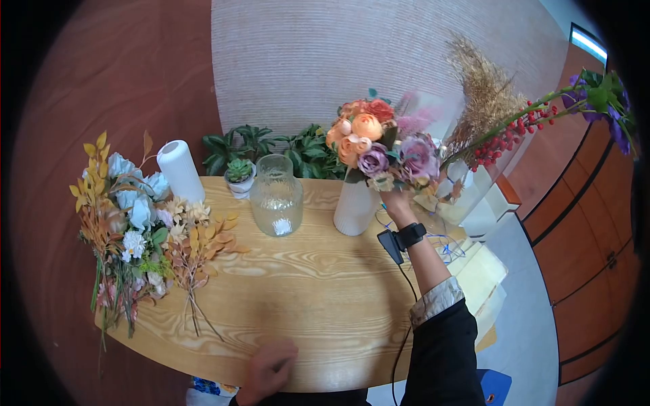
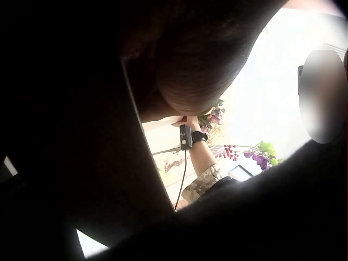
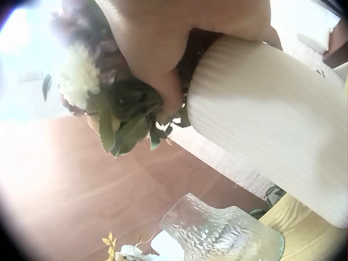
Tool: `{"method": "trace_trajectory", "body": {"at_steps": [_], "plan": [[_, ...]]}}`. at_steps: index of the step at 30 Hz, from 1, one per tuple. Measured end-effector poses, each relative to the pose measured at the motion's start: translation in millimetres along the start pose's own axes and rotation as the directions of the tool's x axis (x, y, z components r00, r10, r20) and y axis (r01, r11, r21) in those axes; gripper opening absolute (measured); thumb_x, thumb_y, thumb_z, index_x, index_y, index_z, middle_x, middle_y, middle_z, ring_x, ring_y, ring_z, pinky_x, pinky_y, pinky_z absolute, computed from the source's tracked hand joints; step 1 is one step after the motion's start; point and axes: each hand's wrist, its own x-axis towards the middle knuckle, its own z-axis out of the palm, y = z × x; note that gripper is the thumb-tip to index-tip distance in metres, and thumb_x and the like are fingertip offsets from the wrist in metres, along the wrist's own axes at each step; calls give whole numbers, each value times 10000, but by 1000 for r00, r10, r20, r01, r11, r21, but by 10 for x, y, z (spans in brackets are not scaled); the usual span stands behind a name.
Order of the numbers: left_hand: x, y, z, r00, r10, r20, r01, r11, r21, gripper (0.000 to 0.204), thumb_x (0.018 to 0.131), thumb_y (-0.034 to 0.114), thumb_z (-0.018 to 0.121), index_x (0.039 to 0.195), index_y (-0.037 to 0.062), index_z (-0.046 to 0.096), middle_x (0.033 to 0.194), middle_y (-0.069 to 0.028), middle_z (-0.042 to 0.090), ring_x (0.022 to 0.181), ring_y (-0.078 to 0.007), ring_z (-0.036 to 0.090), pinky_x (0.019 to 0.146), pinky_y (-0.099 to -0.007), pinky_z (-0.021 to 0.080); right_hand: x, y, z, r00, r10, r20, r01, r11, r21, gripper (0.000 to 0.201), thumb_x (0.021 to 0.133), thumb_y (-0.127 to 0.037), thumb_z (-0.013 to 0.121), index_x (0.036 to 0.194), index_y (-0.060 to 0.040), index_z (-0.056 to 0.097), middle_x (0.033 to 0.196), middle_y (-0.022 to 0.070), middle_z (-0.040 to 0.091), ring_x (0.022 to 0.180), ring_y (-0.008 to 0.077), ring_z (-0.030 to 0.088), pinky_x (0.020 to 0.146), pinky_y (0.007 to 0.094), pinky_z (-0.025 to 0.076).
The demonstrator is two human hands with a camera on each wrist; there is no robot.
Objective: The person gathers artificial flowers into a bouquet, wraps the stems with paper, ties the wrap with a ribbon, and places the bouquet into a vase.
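Note:
My right hand (image 1: 397, 203) is at the mouth of a ribbed white vase (image 1: 353, 208), under a bunch of orange and purple artificial flowers (image 1: 371, 157). In the right wrist view the thumb (image 3: 169, 89) and fingers close round the stems just over the vase's rim, and leaves partly hide the grip. The vase stands upright on the wooden table (image 1: 318, 291). My left hand (image 1: 271, 369), slightly blurred, hangs loosely curled at the table's front edge with nothing visible in it. The left wrist view is mostly dark.
A clear glass vase (image 1: 276, 199) stands mid-table beside a small potted succulent (image 1: 239, 174). At the left lie mixed artificial flowers (image 1: 135, 223) near another white vase (image 1: 181, 170). Tall dried grass (image 1: 477, 101), red berries (image 1: 501, 145) and purple blooms lean out at the right.

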Motion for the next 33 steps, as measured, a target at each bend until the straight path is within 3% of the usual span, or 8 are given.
{"method": "trace_trajectory", "body": {"at_steps": [2,4,7,19,23,25,28,33], "plan": [[-9,-17,10,1000,-1,-11,1,1000,3,114,691,-43,654,792,9,645,849,-96,652,896,-239,613,792,-324,483,128,192,407,967,-84,-242,-188,406,-894,428,715,-161,651,1098,-46,498,1035,67,568,975,183,527,864,312,415],[-12,-23,16,1000,-12,-14,12,1000,3,113,687,-47,657,783,11,643,845,-93,654,887,-235,614,788,-322,484,281,380,804,908,-339,-248,-414,-631,-656,621,603,-91,784,1137,-27,474,1062,66,576,979,187,540,883,309,418],[14,5,8,1000,5,-22,-5,1000,-14,109,684,-47,659,771,16,643,841,-88,655,881,-232,615,781,-320,485,424,528,1062,809,-445,-383,-541,-312,-781,649,597,-121,790,1147,-1,468,1087,90,569,992,191,542,883,309,424],[53,170,-3,1000,-7,17,6,997,78,123,672,-30,669,778,30,656,851,-84,658,886,-230,616,786,-320,487,218,610,998,812,-485,-325,-467,-204,-860,863,601,-222,808,1256,61,324,1189,175,475,1063,240,495,920,328,398],[58,188,-25,999,-24,32,20,994,106,121,670,-28,669,777,29,659,855,-89,659,884,-234,620,783,-322,490,131,660,1149,770,-630,-100,-498,-498,-710,866,656,-292,778,1261,83,286,1212,188,441,1098,234,463,969,335,344],[42,177,-15,999,-4,38,0,996,85,116,674,-24,668,778,27,659,855,-98,659,878,-240,624,776,-322,494,138,705,1345,622,-782,-35,-221,-133,-966,820,714,-338,733,1246,96,285,1194,178,443,1114,213,443,986,345,309],[63,239,2,1000,-13,15,11,995,104,118,677,-22,667,784,26,657,849,-107,658,871,-242,627,769,-322,497,324,809,1785,510,-854,-103,-122,47,-991,784,734,-346,719,1228,96,301,1178,160,449,1100,197,443,973,336,312],[8,54,1,999,25,41,-29,995,92,116,688,-22,661,795,22,648,845,-115,652,866,-249,626,767,-325,493,746,668,2016,430,-819,-380,-481,149,-864,514,779,-364,654,1120,-23,474,1079,74,495,1086,169,445,909,407,366]]}}
